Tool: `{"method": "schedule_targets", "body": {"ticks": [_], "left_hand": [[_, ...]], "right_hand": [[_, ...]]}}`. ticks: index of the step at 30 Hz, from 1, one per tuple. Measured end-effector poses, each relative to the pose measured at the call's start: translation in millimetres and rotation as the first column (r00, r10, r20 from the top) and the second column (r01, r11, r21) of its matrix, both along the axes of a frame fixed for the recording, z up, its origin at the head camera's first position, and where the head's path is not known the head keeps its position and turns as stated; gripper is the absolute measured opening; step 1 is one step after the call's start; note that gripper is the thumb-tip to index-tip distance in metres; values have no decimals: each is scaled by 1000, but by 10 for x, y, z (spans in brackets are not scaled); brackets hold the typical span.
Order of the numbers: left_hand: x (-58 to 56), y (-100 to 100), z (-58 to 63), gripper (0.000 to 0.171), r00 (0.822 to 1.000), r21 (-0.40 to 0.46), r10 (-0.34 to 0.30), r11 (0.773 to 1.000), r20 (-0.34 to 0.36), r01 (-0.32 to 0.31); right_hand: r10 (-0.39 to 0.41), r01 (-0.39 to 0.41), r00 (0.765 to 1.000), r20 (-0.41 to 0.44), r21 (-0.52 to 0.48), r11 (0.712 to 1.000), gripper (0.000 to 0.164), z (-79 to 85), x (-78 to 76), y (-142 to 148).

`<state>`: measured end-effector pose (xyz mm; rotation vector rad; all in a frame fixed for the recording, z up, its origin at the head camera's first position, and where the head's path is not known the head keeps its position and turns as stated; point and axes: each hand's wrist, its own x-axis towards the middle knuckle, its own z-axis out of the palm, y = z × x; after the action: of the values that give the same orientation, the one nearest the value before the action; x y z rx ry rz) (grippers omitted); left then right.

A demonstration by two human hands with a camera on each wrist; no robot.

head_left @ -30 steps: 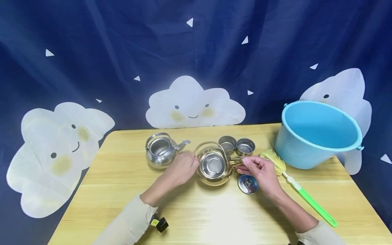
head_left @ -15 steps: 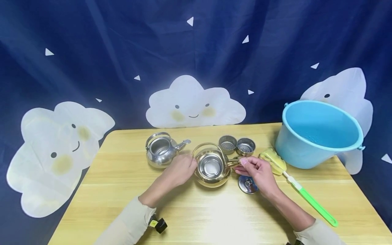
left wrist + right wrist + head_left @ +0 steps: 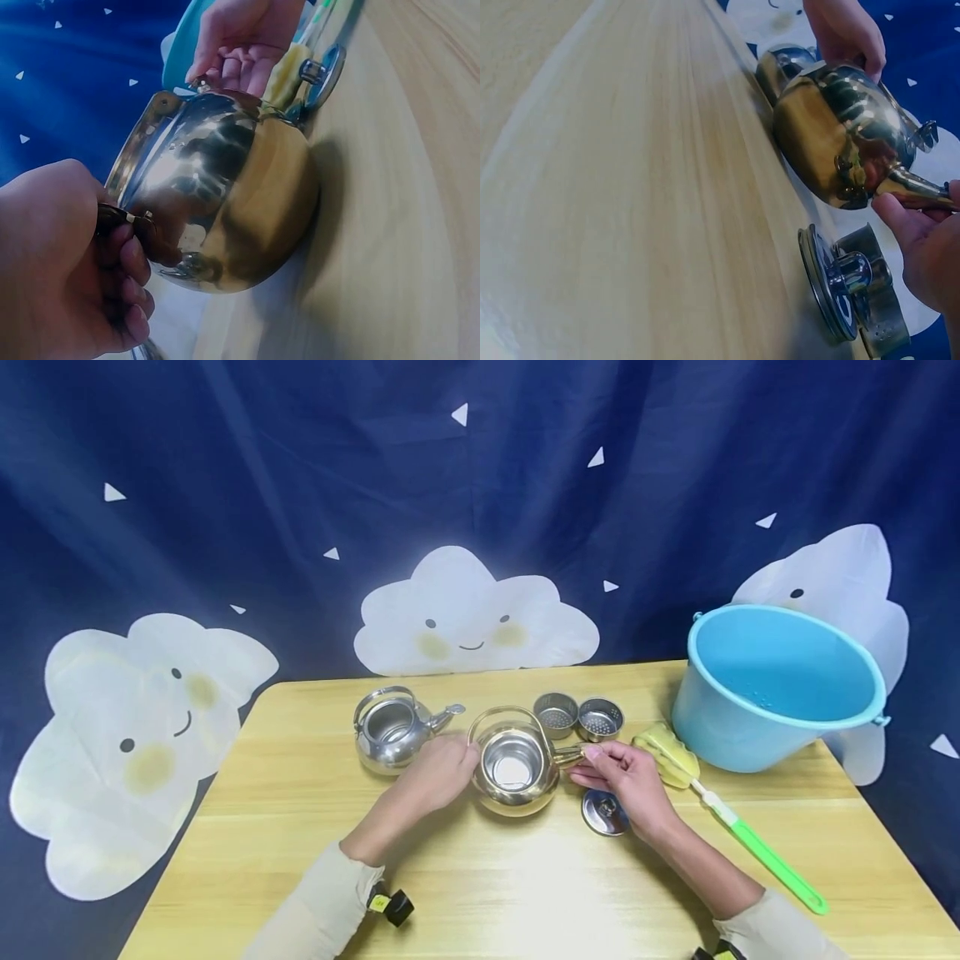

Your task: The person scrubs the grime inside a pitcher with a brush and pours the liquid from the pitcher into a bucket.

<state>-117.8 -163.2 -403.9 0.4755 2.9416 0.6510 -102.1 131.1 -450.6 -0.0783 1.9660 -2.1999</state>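
A shiny gold teapot without a lid stands between my hands, its mouth facing up and its hoop handle raised. My left hand grips the handle's near end on the left side; curled fingers show there in the left wrist view. With thumb and fingers, my right hand pinches the spout. Just beneath that hand lies a round metal lid with a knob, partly covered by the fingers. Behind my left hand is a silver teapot, also lidless, its spout pointing right.
Two perforated strainer cups sit behind the gold teapot. To the right lies a brush with a yellow sponge head and green handle. A light blue bucket occupies the table's back right corner. A blue curtain hangs behind.
The gold teapot has shifted slightly left, with both hands keeping hold of it. My right hand has moved a little left along with the spout. Other objects stay put.
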Motion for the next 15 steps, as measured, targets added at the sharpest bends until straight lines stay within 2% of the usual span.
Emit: {"method": "schedule_targets", "body": {"ticks": [8,15], "left_hand": [[-7,-27,-11,40,999,7,-6,1000,32,5],[-29,-63,-74,36,1000,20,0,1000,16,0]], "right_hand": [[-7,9,999,46,-31,999,40,13,-60,-24],[17,-15,997,72,-39,999,36,-4,-87,-34]]}}
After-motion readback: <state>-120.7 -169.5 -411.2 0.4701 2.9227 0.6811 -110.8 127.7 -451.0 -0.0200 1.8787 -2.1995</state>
